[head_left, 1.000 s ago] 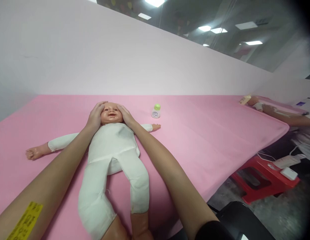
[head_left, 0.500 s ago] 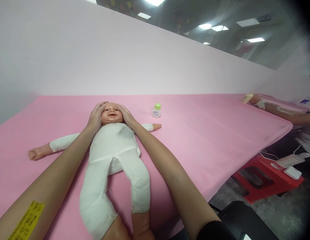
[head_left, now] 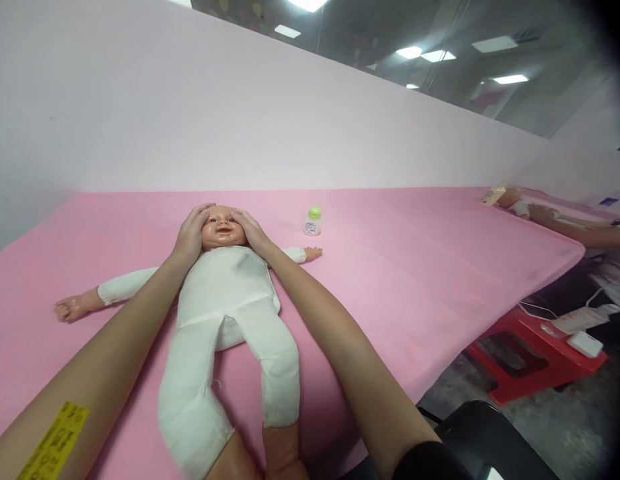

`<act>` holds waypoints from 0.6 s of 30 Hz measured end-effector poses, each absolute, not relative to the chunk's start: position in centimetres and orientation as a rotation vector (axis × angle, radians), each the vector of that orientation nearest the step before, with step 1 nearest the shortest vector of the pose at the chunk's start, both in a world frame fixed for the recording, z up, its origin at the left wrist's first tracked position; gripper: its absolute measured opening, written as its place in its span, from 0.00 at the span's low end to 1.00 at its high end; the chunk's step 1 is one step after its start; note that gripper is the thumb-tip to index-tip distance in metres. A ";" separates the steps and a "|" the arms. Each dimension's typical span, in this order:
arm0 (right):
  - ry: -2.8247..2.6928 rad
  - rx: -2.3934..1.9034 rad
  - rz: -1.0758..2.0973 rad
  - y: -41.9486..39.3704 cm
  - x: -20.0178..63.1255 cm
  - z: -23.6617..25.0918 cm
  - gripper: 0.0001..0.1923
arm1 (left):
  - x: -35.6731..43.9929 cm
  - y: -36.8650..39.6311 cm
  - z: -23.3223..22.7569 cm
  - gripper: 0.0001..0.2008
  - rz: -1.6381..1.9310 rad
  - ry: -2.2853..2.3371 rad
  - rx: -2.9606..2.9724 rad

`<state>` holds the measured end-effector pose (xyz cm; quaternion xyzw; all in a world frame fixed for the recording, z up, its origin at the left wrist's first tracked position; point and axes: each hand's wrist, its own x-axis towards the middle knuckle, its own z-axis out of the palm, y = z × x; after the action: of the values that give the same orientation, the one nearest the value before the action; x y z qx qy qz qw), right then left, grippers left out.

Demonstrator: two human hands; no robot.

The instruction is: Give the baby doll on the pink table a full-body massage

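A baby doll [head_left: 227,280] with a white cloth body and hard plastic head, hands and feet lies on its back, its head away from me. My left hand [head_left: 191,233] cups the left side of its head, fingers curving up by the brow. On the opposite side my right hand [head_left: 251,230] holds the head in the same way, fingertips near the eye. Between both palms the doll's face stays visible. Its arms are spread out sideways. A small clear bottle with a green cap [head_left: 313,221] stands beyond the doll's hand on the right.
A pink sheet [head_left: 405,267] covers the table, which meets a white wall [head_left: 240,120]. At far right, another person's arm [head_left: 580,230] reaches to a second doll [head_left: 515,200]. Below the table edge are a red stool [head_left: 535,360] with a white device and a black chair [head_left: 495,440].
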<state>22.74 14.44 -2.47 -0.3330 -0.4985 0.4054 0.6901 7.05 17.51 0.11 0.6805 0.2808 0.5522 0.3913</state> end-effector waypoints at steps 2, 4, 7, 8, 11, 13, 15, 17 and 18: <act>-1.119 -0.745 0.902 14.6 22.8 -2.6 0.17 | 7.1 17.5 0.2 0.21 1.400 0.714 1.728; -1.123 -0.740 0.903 14.8 22.8 -2.8 0.18 | 7.0 17.5 0.2 0.21 1.399 0.719 1.730; -1.114 -0.732 0.911 15.0 22.8 -3.0 0.19 | 7.0 17.5 0.1 0.21 1.404 0.710 1.740; -1.109 -0.734 0.913 15.1 22.8 -3.1 0.19 | 7.0 17.6 0.1 0.20 1.408 0.703 1.743; -1.103 -0.745 0.918 15.2 22.8 -3.2 0.20 | 6.9 17.8 -0.1 0.20 1.408 0.695 1.744; -1.103 -0.747 0.919 15.3 22.8 -3.2 0.21 | 6.9 17.8 -0.1 0.20 1.405 0.700 1.740; -1.097 -0.751 0.919 15.3 22.8 -3.2 0.21 | 6.9 17.7 0.0 0.20 1.396 0.709 1.739; -1.097 -0.749 0.924 15.3 22.8 -3.1 0.20 | 7.0 17.6 0.1 0.21 1.391 0.717 1.742; -1.099 -0.746 0.927 15.3 22.8 -3.1 0.20 | 7.0 17.5 0.1 0.21 1.392 0.719 1.743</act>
<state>22.79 15.26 -3.13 -0.3335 -0.4914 0.4143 0.6896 6.97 17.49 0.12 0.6853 0.2829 0.5472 0.3885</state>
